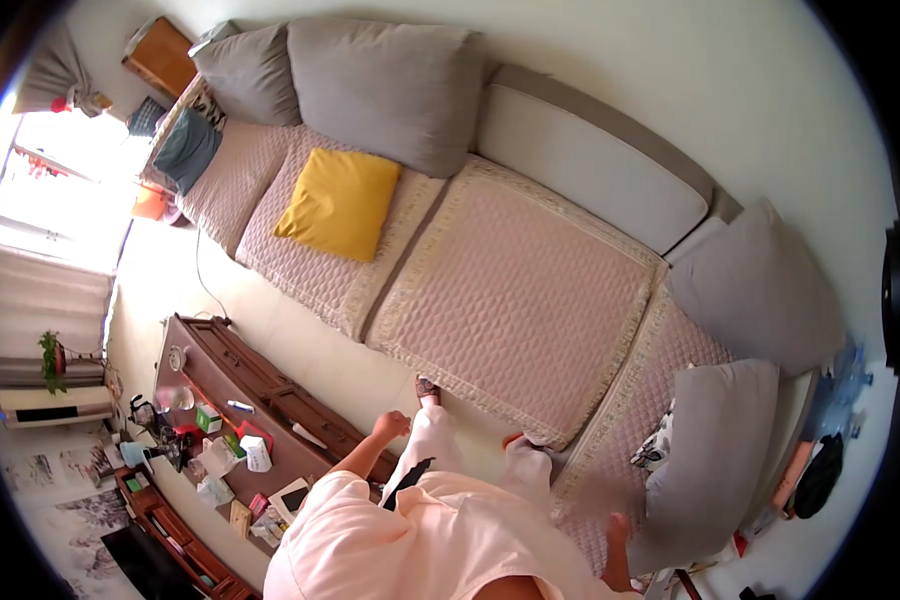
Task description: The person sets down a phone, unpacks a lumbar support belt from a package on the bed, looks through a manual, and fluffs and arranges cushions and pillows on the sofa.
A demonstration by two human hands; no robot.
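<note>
My left hand (392, 424) hangs beside my leg, near the edge of the brown coffee table (315, 425), with its fingers curled; whether it holds anything is too small to tell. My right hand (619, 527) is over the right end of the sofa, close to a large grey cushion (715, 450), and its fingers are blurred. A pink quilted cover (520, 300) lies flat on the sofa seat in front of me. On the seat's left part rests a yellow pillow (342, 204).
Grey cushions (385, 90) lean on the sofa back, with a blue-grey pillow (188, 150) at the far left. Boxes, a tissue pack (257, 453) and other items crowd the coffee table. Water bottles (852, 375) stand at the right. A cable crosses the floor.
</note>
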